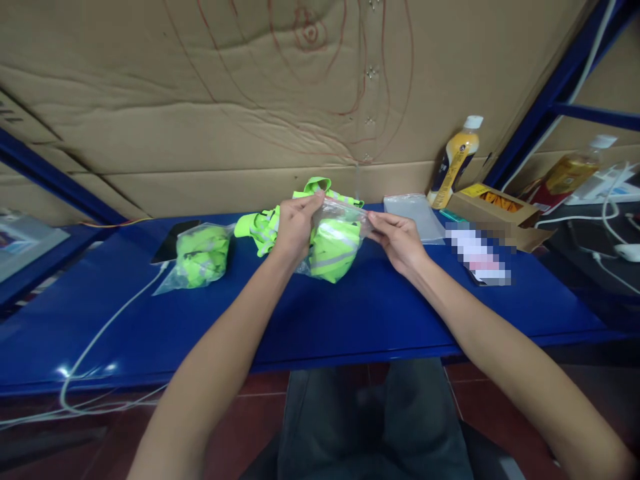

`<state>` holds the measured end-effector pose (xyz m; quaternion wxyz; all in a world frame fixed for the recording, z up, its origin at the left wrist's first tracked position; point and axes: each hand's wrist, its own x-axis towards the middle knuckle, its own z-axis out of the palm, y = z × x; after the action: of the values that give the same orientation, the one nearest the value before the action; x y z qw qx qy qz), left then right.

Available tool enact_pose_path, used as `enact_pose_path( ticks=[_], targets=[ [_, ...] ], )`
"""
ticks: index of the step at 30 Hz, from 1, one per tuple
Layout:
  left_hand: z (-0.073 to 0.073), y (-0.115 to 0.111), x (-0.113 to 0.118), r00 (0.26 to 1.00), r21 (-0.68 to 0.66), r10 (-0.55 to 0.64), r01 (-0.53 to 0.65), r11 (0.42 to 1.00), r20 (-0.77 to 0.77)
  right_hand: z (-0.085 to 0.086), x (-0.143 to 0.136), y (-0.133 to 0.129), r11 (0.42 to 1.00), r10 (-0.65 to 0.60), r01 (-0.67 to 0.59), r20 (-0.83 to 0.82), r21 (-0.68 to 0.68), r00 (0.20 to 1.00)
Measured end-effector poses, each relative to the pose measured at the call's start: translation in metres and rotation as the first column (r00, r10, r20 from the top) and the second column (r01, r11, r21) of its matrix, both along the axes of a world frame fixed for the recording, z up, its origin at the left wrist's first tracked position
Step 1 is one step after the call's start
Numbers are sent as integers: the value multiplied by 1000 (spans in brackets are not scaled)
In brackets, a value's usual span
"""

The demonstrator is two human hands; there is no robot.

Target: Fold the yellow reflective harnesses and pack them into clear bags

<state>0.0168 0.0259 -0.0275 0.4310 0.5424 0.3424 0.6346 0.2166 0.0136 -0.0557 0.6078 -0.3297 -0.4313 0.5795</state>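
A clear plastic bag point(336, 250) with folded neon-yellow fabric and grey stripes inside hangs just over the blue table. My left hand point(296, 225) pinches the bag's top edge at its left end. At the other end of that edge, my right hand point(399, 240) grips the corner between thumb and fingers. Loose neon-yellow striped fabric point(260, 228) lies behind the bag and my left hand, partly hidden by them. Further left rests another clear bag point(203, 257) filled with similar yellow fabric.
On the blue table point(350, 327), a dark phone point(173, 241) with a white cable lies left. Flat clear bags point(417, 217), a yellow-labelled bottle point(454, 163), an open cardboard box point(500, 213) and a blurred-out item point(477, 257) are right. Cardboard point(250, 140) stands behind.
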Motion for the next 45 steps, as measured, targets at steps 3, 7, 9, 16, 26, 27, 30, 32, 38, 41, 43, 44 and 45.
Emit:
enact_pose_path(
  ticks=[3, 7, 9, 16, 26, 27, 30, 32, 38, 41, 43, 44, 45],
  targets=[
    [0, 2, -3, 999, -25, 30, -29, 999, 21, 1, 1, -1, 998, 54, -54, -14, -22, 998],
    [-2, 3, -4, 1000, -28, 19, -19, 999, -24, 0, 2, -2, 999, -22, 22, 18, 30, 1000],
    [-3, 3, -3, 998, -15, 44, -45, 999, -47, -2, 1, -2, 995, -70, 68, 33, 67, 997],
    [-4, -1, 2, 997, -70, -33, 28, 997, -74, -6, -1, 1, 985, -156, 151, 53, 80, 986],
    [-13, -5, 6, 983, -78, -106, 95, 992, -150, -5, 3, 6, 982, -152, 144, 55, 125, 987],
    [-15, -4, 6, 984, -67, -98, 89, 994, -152, -6, 2, 6, 981, -152, 143, 69, 131, 986],
    [-19, -1, 5, 986, -39, -60, 55, 998, -152, -6, 2, 6, 982, -138, 127, 71, 140, 988],
    [-21, -1, 5, 987, -21, -19, 15, 1000, -160, -5, 1, 5, 985, -123, 115, 55, 125, 991],
    [-19, -4, 14, 1000, -95, 6, -6, 995, -3, 0, -6, -5, 998, 21, -33, 192, 59, 981],
    [-17, -5, 21, 996, -111, -4, 14, 994, 89, -3, -12, -11, 986, 143, -160, 242, 52, 960],
    [-17, -6, 24, 993, -106, -30, 42, 993, 111, -6, -13, -11, 980, 169, -190, 254, 60, 952],
    [-16, -7, 25, 993, -105, -49, 60, 993, 109, -7, -13, -11, 981, 159, -183, 257, 71, 953],
    [-15, -8, 26, 993, -106, -65, 76, 991, 100, -7, -13, -11, 982, 143, -170, 257, 86, 956]
  ],
)
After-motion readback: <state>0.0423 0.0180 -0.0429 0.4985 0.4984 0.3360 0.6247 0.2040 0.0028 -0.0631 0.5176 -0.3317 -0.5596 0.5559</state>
